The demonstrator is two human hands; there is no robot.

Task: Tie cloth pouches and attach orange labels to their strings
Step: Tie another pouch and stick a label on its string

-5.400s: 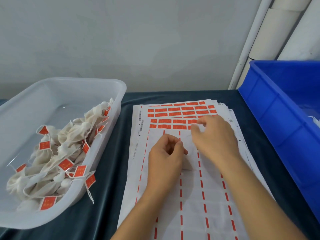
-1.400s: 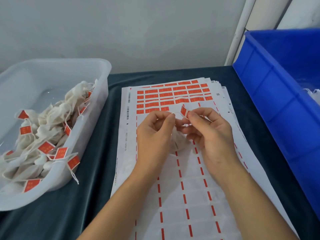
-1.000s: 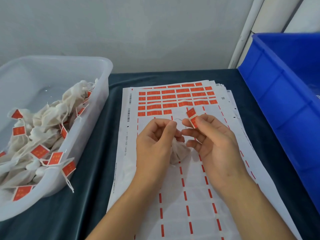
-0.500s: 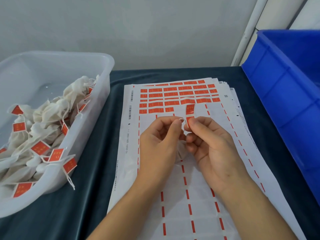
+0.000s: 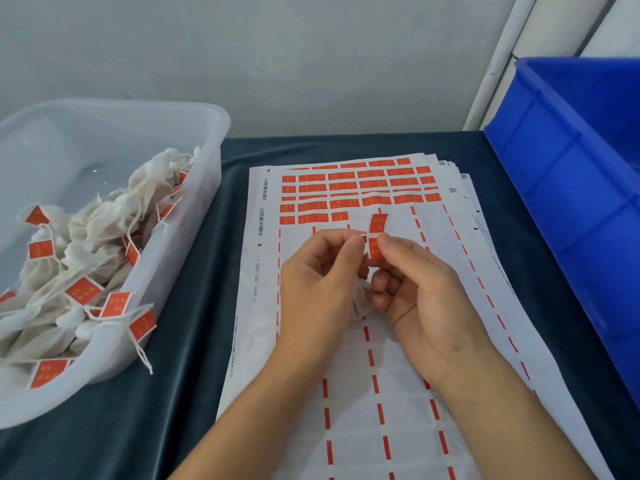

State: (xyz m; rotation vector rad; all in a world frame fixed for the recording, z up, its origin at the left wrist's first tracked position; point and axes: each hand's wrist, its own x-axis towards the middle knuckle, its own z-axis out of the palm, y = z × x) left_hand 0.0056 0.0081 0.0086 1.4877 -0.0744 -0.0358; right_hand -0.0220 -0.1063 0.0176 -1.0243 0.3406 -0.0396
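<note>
My left hand (image 5: pixel 320 282) pinches the thin white string (image 5: pixel 362 234) of a small white cloth pouch (image 5: pixel 360 301), which hangs between my palms and is mostly hidden. My right hand (image 5: pixel 420 292) pinches an orange label (image 5: pixel 377 226) that stands upright, its lower half under my thumb, with the string crossing its middle. Both hands hover over the stack of label sheets (image 5: pixel 374 375), whose remaining orange stickers (image 5: pixel 356 188) fill the far rows.
A clear plastic tub (image 5: pixel 214 133) on the left holds several tied pouches with orange labels (image 5: pixel 81 291); one string hangs over its rim. A blue crate (image 5: pixel 568 188) stands at the right. Dark cloth (image 5: pixel 180 375) covers the table.
My right hand peeled a label off the sheet and brought it to the string held by my left hand. In the last half second the hands have barely moved.
</note>
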